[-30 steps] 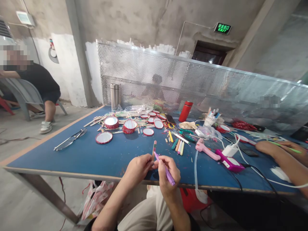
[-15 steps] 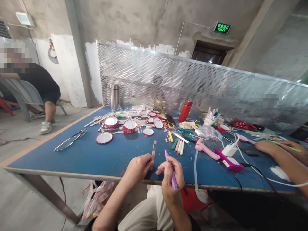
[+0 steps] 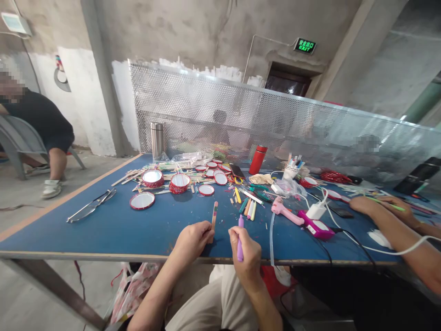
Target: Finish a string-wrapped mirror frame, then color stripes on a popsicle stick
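My left hand (image 3: 193,240) is closed around the lower part of a wooden craft stick (image 3: 215,215). The stick stands nearly upright and bears dark coloured marks near its top. To its right, my right hand (image 3: 248,252) grips a purple marker (image 3: 240,236) between thumb and fingers, its tip end pointing away from me. Marker and stick are apart. Beyond the right hand lie several pastel markers (image 3: 251,209) and a yellow marker (image 3: 237,195). A round red-rimmed piece (image 3: 142,201) rests flat on the blue table (image 3: 172,223), left of both hands.
Stacked red-rimmed rounds (image 3: 179,183) and loose sticks lie farther back. A red bottle (image 3: 257,159) and a steel flask (image 3: 157,141) stand by the perforated screen (image 3: 193,105). At right are a pink tool (image 3: 287,212), cables and a co-worker's arm (image 3: 389,230).
My right hand's fingers have closed in around the purple marker, and the marker has turned from slanted to nearly straight. My left hand still holds the stick. The whole view has shifted slightly.
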Available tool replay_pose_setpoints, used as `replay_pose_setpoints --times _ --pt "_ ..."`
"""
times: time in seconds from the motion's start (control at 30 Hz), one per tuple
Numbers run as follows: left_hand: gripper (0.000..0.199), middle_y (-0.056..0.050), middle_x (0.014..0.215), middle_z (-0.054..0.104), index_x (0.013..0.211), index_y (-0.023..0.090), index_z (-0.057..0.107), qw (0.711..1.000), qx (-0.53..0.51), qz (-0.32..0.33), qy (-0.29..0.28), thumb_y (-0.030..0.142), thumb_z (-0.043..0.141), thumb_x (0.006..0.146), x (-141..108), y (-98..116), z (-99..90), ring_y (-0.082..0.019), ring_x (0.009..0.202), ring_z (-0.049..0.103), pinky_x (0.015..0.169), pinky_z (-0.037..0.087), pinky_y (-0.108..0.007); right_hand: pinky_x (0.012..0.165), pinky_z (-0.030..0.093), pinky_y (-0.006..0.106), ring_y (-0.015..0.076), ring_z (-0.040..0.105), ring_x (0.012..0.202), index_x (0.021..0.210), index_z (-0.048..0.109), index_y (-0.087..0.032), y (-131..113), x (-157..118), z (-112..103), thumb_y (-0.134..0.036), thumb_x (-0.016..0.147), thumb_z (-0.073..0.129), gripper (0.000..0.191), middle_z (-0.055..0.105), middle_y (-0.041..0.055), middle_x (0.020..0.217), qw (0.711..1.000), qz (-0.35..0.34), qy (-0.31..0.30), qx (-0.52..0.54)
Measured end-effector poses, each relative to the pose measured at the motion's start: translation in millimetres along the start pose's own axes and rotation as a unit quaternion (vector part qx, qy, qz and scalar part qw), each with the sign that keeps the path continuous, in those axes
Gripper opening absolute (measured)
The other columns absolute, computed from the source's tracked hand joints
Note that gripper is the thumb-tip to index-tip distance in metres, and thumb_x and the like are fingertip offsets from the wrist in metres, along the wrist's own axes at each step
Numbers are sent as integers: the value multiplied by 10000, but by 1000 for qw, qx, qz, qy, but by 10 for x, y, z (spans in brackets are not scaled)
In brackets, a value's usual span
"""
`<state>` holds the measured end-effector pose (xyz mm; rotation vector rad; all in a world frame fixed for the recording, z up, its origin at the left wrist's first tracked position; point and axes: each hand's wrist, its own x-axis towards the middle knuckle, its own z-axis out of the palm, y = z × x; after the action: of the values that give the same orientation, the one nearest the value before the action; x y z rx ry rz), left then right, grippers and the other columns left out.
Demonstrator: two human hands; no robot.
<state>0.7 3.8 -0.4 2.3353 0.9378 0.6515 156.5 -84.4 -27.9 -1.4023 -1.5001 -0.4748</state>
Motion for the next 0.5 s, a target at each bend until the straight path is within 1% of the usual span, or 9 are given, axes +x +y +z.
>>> replay_pose_setpoints --times 0.1,0.17,0.33,0.5 --pt "227 1 685 663 672 218 507 1000 3 1 -7 238 412 876 3 -11 3 -134 628 585 609 380 -202 575 470 226 153 674 595 950 598 -164 -33 -1 21 -180 947 490 109 704 63 735 999 -9 40 -31" --pt "226 1 697 672 682 221 503 1000 -3 1 -16 240 402 883 8 -20 7 -132 635 593 613 385 -199 564 466 230 155 671 578 946 594 -153 -42 -3 23 -173 949 484 112 703 68 720 998 -16 53 -42" --pt "228 2 694 662 685 223 490 1000 -6 1 -18 270 400 889 19 -63 30 -131 623 578 604 377 -205 553 447 250 177 678 573 950 594 -118 -43 -5 43 -157 946 499 103 701 81 703 993 -45 67 -82" --pt "232 1 698 657 692 222 504 1000 -18 4 -18 283 397 889 23 -85 47 -133 629 571 613 372 -211 557 438 256 179 678 577 955 594 -110 -19 -12 85 -147 944 506 96 710 92 725 991 -50 69 -105"
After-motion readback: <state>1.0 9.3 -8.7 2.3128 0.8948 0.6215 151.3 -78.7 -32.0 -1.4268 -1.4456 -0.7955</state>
